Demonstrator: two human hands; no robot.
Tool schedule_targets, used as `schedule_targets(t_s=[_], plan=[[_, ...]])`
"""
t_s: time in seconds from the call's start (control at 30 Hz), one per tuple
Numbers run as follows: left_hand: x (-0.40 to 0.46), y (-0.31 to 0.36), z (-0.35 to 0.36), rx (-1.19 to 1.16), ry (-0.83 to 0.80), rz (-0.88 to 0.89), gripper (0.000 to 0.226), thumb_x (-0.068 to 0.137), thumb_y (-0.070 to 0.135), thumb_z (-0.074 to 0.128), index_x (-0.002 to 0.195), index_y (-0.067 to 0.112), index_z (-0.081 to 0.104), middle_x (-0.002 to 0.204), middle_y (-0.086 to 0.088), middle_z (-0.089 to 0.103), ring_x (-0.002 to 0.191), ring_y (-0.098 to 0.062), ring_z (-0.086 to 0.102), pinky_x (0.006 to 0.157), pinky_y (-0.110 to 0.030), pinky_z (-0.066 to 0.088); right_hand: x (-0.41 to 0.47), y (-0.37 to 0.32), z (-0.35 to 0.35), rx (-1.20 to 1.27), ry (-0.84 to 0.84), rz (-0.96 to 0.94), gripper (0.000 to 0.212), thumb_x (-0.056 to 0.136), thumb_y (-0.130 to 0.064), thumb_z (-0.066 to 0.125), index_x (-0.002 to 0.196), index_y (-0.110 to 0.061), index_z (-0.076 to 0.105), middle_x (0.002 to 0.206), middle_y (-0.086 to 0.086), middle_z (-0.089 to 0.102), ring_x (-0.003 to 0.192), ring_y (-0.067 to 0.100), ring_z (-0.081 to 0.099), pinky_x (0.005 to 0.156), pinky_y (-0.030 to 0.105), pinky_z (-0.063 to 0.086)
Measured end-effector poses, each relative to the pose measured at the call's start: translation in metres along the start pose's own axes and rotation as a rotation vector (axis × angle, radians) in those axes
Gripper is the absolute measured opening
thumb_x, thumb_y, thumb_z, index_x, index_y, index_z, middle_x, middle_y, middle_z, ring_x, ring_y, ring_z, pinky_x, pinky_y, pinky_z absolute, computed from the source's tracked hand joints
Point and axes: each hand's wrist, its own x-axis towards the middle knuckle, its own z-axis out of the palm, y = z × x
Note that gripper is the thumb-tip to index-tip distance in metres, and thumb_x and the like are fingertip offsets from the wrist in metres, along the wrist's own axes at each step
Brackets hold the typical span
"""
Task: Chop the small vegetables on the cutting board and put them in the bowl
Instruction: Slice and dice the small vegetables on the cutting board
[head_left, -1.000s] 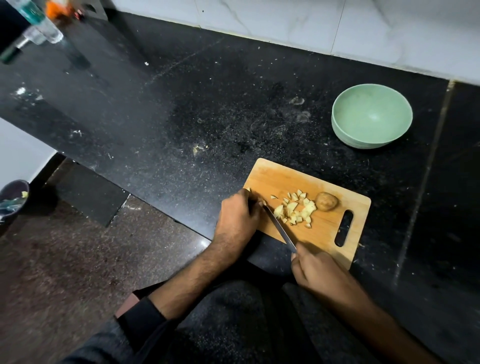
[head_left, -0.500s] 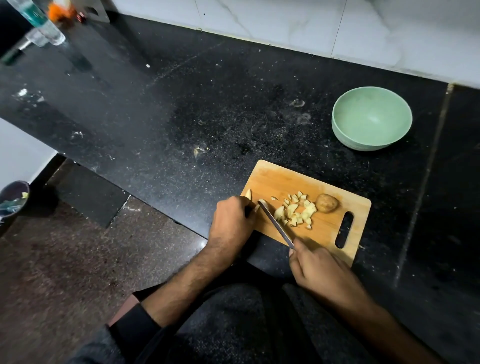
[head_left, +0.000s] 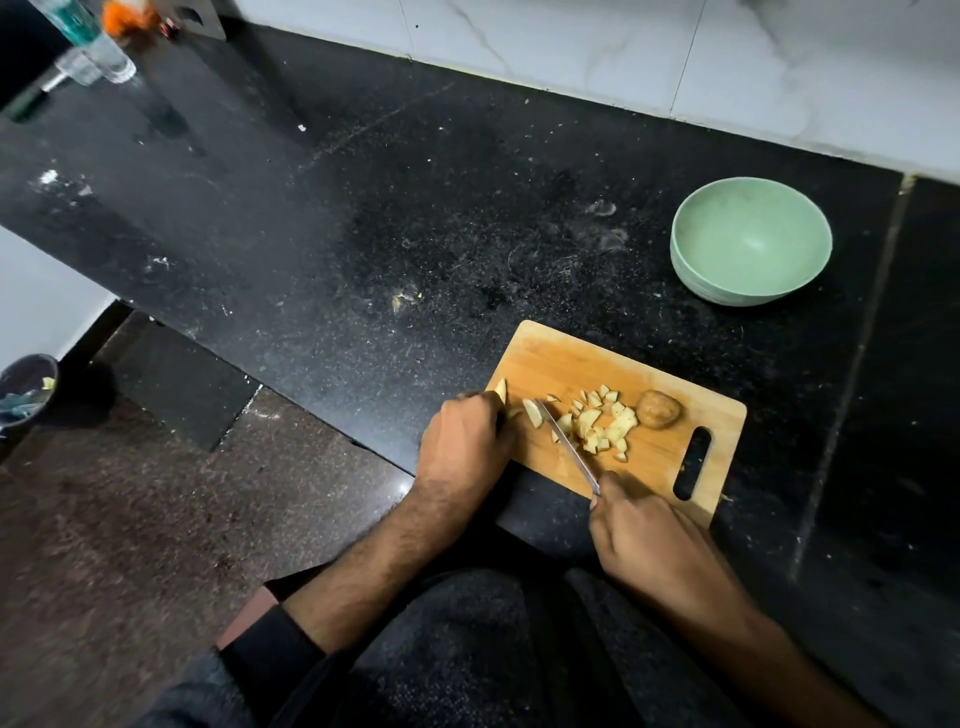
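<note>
Right hand (head_left: 654, 540) grips the slim steel knife (head_left: 566, 447), left hand (head_left: 462, 441) pins pale wedges (head_left: 531, 413) mid-board; pale green bowl (head_left: 698, 270) upper right holds nothing (one brown whole vegetable (head_left: 658, 409) uncut)

There is 1 view only, from a wide-angle camera on the person's head, looking forward and steeply down. It sits close above the near edge of the black desk (head_left: 363, 218), with the cutting board (head_left: 582, 358) low and right of centre. The white wall (head_left: 623, 57) runs along the top, the floor (head_left: 104, 519) fills the lower left, and straight lines bow toward the edges.
</note>
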Motion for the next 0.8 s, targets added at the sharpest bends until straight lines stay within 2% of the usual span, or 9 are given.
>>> schedule_targets(t_s=[0.13, 0.3, 0.37, 0.43, 0.5, 0.6, 0.7, 0.8], plan=[[0.001, 0.006, -0.003, -0.038, 0.021, 0.019, 0.020, 0.096, 0.032, 0.053, 0.107, 0.016, 0.060, 0.104, -0.006, 0.062, 0.095, -0.030, 0.062, 0.066, -0.035, 0.044, -0.002, 0.002, 0.001, 0.020, -0.004, 0.029, 0.028, 0.106, -0.030, 0.034, 0.129, -0.016, 0.043, 0.066, -0.008, 0.049, 0.058, 0.005, 0.052, 0.059, 0.019, 0.041], [0.006, 0.006, 0.002, -0.026, 0.033, 0.145, 0.027, 0.096, 0.030, 0.055, 0.123, 0.029, 0.053, 0.111, 0.001, 0.039, 0.110, -0.018, 0.046, 0.062, -0.036, 0.044, -0.002, 0.001, -0.001, 0.019, -0.013, 0.027, 0.031, 0.106, -0.031, 0.034, 0.132, -0.016, 0.043, 0.069, -0.009, 0.051, 0.057, 0.000, 0.051, 0.059, 0.015, 0.041], [0.010, 0.005, 0.004, 0.007, -0.007, 0.205, 0.027, 0.096, 0.031, 0.056, 0.123, 0.033, 0.056, 0.112, 0.002, 0.035, 0.112, -0.017, 0.041, 0.061, -0.034, 0.045, -0.001, 0.002, -0.002, 0.024, -0.019, 0.019, 0.032, 0.106, -0.031, 0.034, 0.134, -0.016, 0.041, 0.071, -0.008, 0.054, 0.057, -0.001, 0.053, 0.062, 0.015, 0.045], [0.014, 0.004, 0.006, 0.017, -0.038, 0.239, 0.027, 0.096, 0.029, 0.058, 0.122, 0.032, 0.059, 0.114, 0.001, 0.036, 0.113, -0.017, 0.040, 0.063, -0.034, 0.047, -0.001, 0.004, -0.002, 0.028, -0.019, 0.019, 0.033, 0.106, -0.031, 0.033, 0.135, -0.017, 0.042, 0.070, -0.008, 0.053, 0.055, -0.001, 0.051, 0.062, 0.015, 0.044], [0.019, 0.000, 0.008, -0.027, -0.049, 0.263, 0.024, 0.095, 0.025, 0.059, 0.119, 0.030, 0.061, 0.114, 0.001, 0.039, 0.112, -0.017, 0.040, 0.070, -0.040, 0.054, -0.001, 0.005, -0.001, 0.036, -0.012, 0.024, 0.034, 0.106, -0.032, 0.032, 0.135, -0.017, 0.043, 0.069, -0.008, 0.053, 0.055, -0.002, 0.049, 0.061, 0.014, 0.041], [0.026, -0.005, 0.008, -0.074, -0.062, 0.289, 0.018, 0.093, 0.028, 0.064, 0.111, 0.027, 0.063, 0.114, 0.000, 0.040, 0.110, -0.018, 0.040, 0.079, -0.048, 0.055, -0.002, 0.006, 0.001, 0.046, -0.018, 0.021, 0.036, 0.107, -0.031, 0.033, 0.137, -0.016, 0.043, 0.071, -0.009, 0.052, 0.055, -0.001, 0.049, 0.059, 0.013, 0.041], [0.025, -0.001, 0.009, -0.032, -0.089, 0.292, 0.028, 0.093, 0.037, 0.064, 0.115, 0.020, 0.060, 0.115, -0.002, 0.041, 0.111, -0.020, 0.040, 0.084, -0.046, 0.054, -0.003, 0.006, 0.000, 0.048, -0.034, 0.022, 0.036, 0.107, -0.031, 0.033, 0.138, -0.016, 0.042, 0.074, -0.007, 0.055, 0.058, 0.001, 0.053, 0.059, 0.015, 0.045], [0.017, 0.002, 0.012, -0.041, -0.039, 0.265, 0.031, 0.093, 0.042, 0.061, 0.115, 0.020, 0.061, 0.112, 0.002, 0.043, 0.112, -0.017, 0.042, 0.085, -0.039, 0.053, -0.004, 0.004, 0.001, 0.044, -0.010, 0.006, 0.033, 0.106, -0.030, 0.033, 0.133, -0.015, 0.044, 0.075, -0.006, 0.057, 0.061, 0.005, 0.057, 0.065, 0.021, 0.051]])
